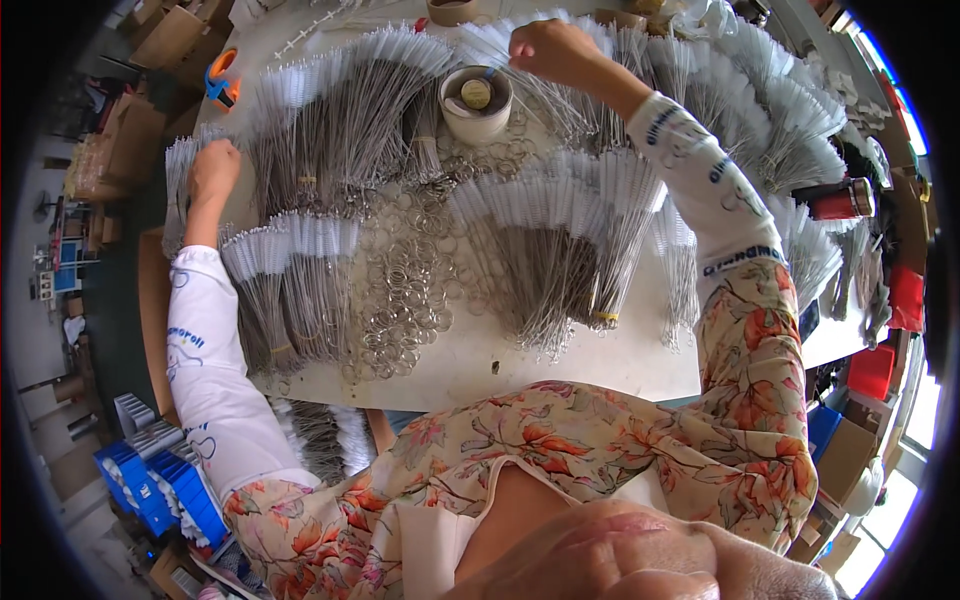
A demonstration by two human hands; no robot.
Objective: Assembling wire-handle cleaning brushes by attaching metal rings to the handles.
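My left hand (pixel 213 172) is curled closed at the table's left edge, beside a bundle of thin wire brushes (pixel 178 172) with white bristles. What its fingers hold, if anything, is hidden. My right hand (pixel 552 52) reaches to the far side, closed above more white-bristled wire brushes (pixel 560 105); whatever may be in its grip cannot be made out. Between the hands stand large bunches of the same brushes (pixel 350 105). Nearer to me lie further bunches (pixel 290 285) on the left and more brushes (pixel 560 225) right of centre. Loose metal rings (pixel 405 295) are heaped between them.
A roll of pale tape (pixel 476 125) stands at the far middle, with a small yellowish round thing inside. An orange and blue tape dispenser (pixel 221 80) sits far left. On the right are a dark red flask (pixel 842 200) and more brush bunches. Blue bins (pixel 140 490) stand lower left.
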